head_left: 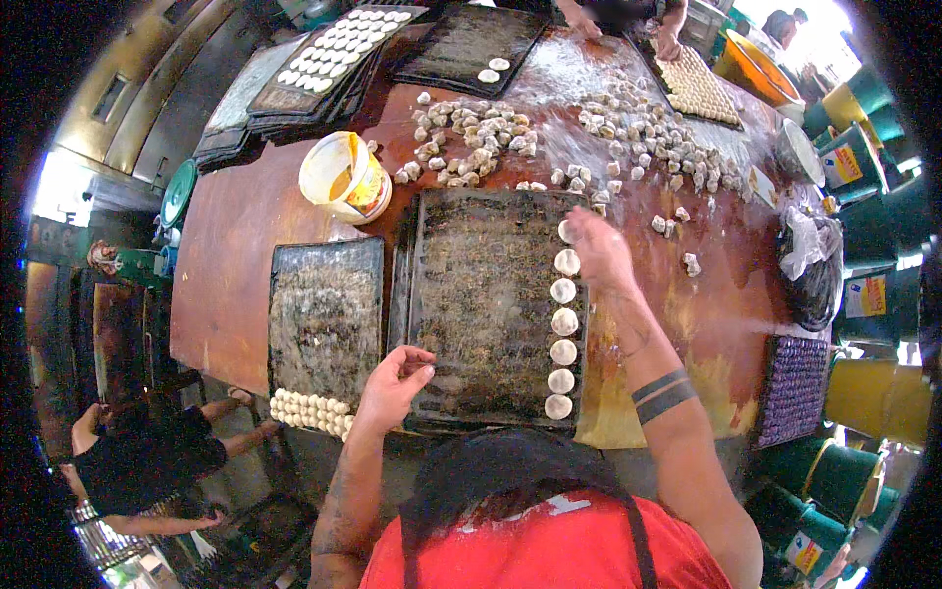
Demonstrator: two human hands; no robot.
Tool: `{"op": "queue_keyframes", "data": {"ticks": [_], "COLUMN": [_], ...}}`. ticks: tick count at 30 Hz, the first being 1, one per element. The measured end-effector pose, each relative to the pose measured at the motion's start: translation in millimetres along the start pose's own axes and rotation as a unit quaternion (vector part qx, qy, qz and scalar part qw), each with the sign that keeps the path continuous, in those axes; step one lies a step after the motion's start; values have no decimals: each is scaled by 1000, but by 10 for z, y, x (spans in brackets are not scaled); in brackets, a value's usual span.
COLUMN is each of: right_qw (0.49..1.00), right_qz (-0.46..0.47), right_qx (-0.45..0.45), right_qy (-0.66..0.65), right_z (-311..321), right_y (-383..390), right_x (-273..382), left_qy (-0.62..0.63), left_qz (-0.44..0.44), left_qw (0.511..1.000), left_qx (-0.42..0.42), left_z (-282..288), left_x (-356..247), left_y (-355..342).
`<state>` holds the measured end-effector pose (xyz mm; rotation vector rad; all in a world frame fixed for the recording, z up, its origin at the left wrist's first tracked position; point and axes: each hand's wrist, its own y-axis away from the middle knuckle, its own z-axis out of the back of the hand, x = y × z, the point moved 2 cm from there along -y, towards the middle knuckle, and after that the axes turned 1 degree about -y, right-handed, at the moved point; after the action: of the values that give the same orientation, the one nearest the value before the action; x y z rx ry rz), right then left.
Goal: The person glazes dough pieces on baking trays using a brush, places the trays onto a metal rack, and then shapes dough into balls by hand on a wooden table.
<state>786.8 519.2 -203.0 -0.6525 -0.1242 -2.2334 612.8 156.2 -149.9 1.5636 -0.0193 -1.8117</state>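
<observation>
The right hand (601, 245) was at the far end of a column of seven flattened dough discs (562, 321), its fingertips at the farthest disc; whether they were pinched on it or merely pressing could not be told. The other six discs ran from that hand back toward the person, along the right edge of a blackened baking tray (481, 304).

The left hand (400, 385) hung over the tray's near left side, well apart from the discs, fingers loosely curled and thumb a little apart from them, with nothing visible between. Left of and beyond this hand lay a second dark tray (327, 304); small pale dough pieces (309, 410) sat in rows just left of its wrist. Farther beyond it stood a white plastic bucket (319, 177) with orange-yellow residue inside.

Just beyond the right hand, floury dough lumps (653, 142) were scattered across the reddish wooden table (726, 275), with another heap of lumps (481, 133) beyond and to its left. Well beyond the right hand, a co-worker's hand (668, 44) was at a tray of closely packed dough pieces (695, 86).
</observation>
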Motion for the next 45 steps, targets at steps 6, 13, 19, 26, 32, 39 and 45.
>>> {"op": "queue_keyframes", "data": {"ticks": [6,13,19,26,32,39,45], "right_qw": [987,991,979,962,967,956,964], "right_qz": [-132,-53,-44,-45,154,143,67], "right_qx": [-48,-122,-104,5,-72,24,-1], "right_qy": [77,-17,-168,-269,-189,-253,-257], "right_z": [-183,-447,-268,713,911,767,694], "right_y": [366,282,413,1357,1424,1458,1384], "right_x": [5,223,510,1508,1714,1630,1693], "left_qy": [109,43,81,144,249,390,451], "left_qz": [-11,-80,-112,-51,-48,-10,62], "left_qw": [994,988,984,979,944,865,831], "left_qx": [29,127,111,138,211,315,320], "left_z": [-184,-684,-960,-859,-955,-1026,-1156], "left_x": [290,-211,-148,-1018,-863,-684,-577], "left_y": [-200,-712,-1018,-20,52,-73,-188]}}
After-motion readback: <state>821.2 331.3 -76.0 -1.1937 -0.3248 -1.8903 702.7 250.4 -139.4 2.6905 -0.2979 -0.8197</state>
